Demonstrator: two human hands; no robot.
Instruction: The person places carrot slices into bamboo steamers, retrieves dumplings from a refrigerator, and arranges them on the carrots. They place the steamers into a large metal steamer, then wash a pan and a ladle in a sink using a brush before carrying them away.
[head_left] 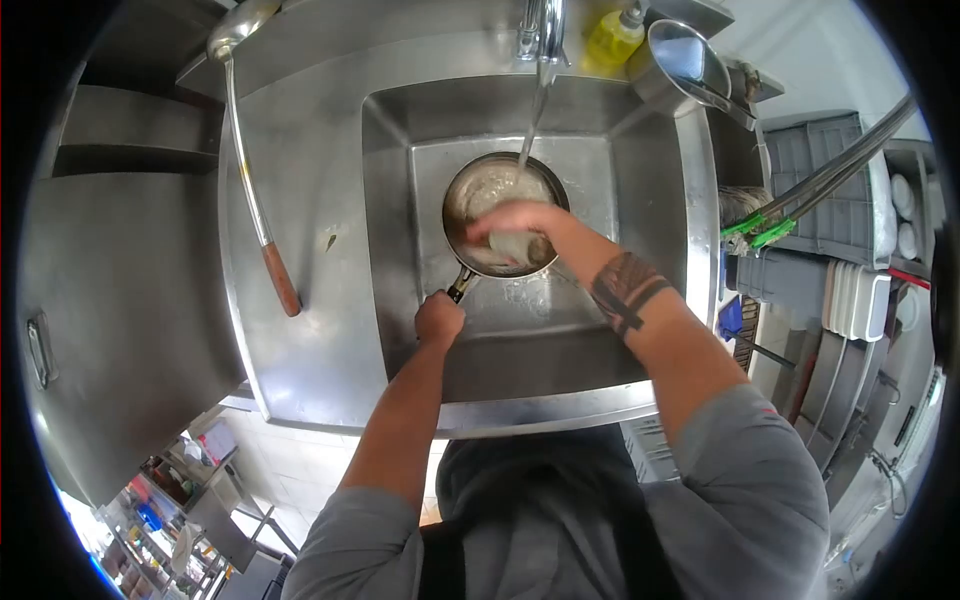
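Note:
A round frying pan with a black handle rests in the steel sink, with water in it. My left hand is closed around the pan's handle, near the front of the sink. Inside the pan, my right hand is curled downward, its fingers blurred by motion. A pale, smeared thing shows just below that hand, too blurred to name. From the faucet, a stream of water falls into the far side of the pan.
A long ladle with a wooden handle lies on the left counter. Behind the sink's right corner stand a bottle of yellow liquid and a metal pot. Green-tipped tongs and grey crates are at right.

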